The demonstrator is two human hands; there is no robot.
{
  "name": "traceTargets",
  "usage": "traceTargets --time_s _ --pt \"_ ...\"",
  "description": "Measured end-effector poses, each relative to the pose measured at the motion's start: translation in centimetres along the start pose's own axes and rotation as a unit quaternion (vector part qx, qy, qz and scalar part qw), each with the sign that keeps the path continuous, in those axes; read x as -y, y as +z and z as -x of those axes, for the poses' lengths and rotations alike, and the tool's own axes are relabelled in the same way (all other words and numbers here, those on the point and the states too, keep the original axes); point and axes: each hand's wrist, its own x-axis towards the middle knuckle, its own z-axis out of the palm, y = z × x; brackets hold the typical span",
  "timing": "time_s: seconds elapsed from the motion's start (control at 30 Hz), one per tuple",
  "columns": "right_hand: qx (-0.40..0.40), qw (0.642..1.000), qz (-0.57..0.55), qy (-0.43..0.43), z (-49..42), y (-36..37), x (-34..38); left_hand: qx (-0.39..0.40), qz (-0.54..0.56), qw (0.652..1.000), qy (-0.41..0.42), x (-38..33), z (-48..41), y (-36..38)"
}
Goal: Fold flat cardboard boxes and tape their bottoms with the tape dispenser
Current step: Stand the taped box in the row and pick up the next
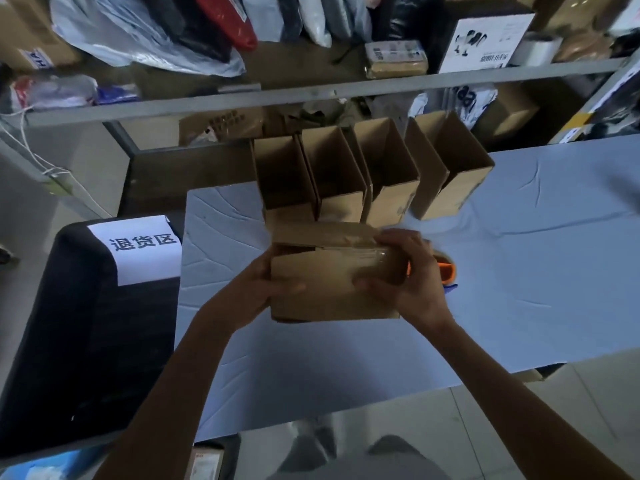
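Observation:
A brown cardboard box [322, 292] is held over the blue-covered table [519, 271], bottom flaps facing up with clear tape along part of the seam. My left hand [263, 292] grips its left side. My right hand [405, 275] presses on the taped right end, thumb on the near face. An orange tape dispenser [448, 271] lies on the table just right of my right hand, mostly hidden by it. Several folded open boxes [346, 174] stand in a row behind the held box.
A black bin [69, 341] with a white paper label stands left of the table. A metal shelf rail [311, 95] runs across behind the boxes, with bags, parcels and cartons above it. Grey floor lies in front of the table's near edge.

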Motion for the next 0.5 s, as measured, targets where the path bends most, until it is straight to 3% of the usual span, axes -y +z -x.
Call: traceTargets --time_s 0.1,0.27,0.33,0.4,0.43,0.5 --pt "0.028 0.999 -0.016 0.020 -0.7 -0.1 -0.3 -0.016 0.007 1.000 -0.008 0.7 0.5 0.5" --pt "0.117 0.981 -0.059 0.140 -1.1 -0.2 -1.0 0.033 -0.157 0.987 0.010 2.5 1.3 2.8" --pt "0.181 0.960 -0.095 0.190 -1.4 -0.5 -1.4 0.054 -0.318 0.946 0.032 3.3 1.3 4.4" --pt "0.246 0.924 -0.151 0.251 -1.9 -0.9 -1.6 0.054 -0.514 0.855 0.050 3.6 1.0 6.7" --pt "0.265 0.905 -0.167 0.287 -1.9 -1.0 -1.5 0.061 -0.566 0.821 0.042 3.8 1.0 7.9" --pt "0.262 0.887 -0.178 0.337 -2.0 -1.2 -1.8 0.072 -0.604 0.793 0.021 4.4 0.8 10.0"
